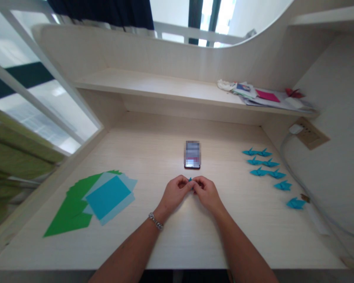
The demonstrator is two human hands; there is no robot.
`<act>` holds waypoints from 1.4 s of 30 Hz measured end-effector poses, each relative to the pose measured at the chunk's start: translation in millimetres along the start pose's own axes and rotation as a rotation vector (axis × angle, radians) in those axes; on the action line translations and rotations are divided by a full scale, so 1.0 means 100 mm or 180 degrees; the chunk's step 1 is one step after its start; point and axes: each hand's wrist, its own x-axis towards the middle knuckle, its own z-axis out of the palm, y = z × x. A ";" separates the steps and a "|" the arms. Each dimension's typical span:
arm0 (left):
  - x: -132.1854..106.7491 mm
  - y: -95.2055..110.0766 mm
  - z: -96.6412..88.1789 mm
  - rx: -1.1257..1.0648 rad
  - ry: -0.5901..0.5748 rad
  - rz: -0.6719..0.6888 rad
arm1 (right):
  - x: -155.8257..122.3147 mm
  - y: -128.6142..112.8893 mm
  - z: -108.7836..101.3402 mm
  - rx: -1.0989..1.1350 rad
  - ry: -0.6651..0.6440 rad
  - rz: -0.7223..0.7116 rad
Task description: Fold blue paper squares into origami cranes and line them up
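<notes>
My left hand [174, 193] and my right hand [206, 192] meet at the middle of the desk, fingers pinched together. Between their fingertips shows the blue tip of a small piece of folded paper [190, 179]; the fingers cover most of it, so its shape is hidden. A bracelet [155, 221] is on my left wrist. Just beyond the hands lies a phone [192, 154] with its screen lit and blurred. Several small blue folded paper cranes [265, 173] sit in short rows to the right, with one crane [295, 203] nearest the front.
Blue paper squares [109, 196] lie partly over green paper sheets [72, 204] at the left. A cable [295, 177] runs down the right wall from a plug in a socket [309, 133]. Papers [268, 95] rest on the shelf [153, 88] at the back.
</notes>
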 end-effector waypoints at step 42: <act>-0.03 0.05 0.02 -0.0125 0.0646 0.0195 | 0.06 0.08 0.09 0.0834 0.0728 0.0247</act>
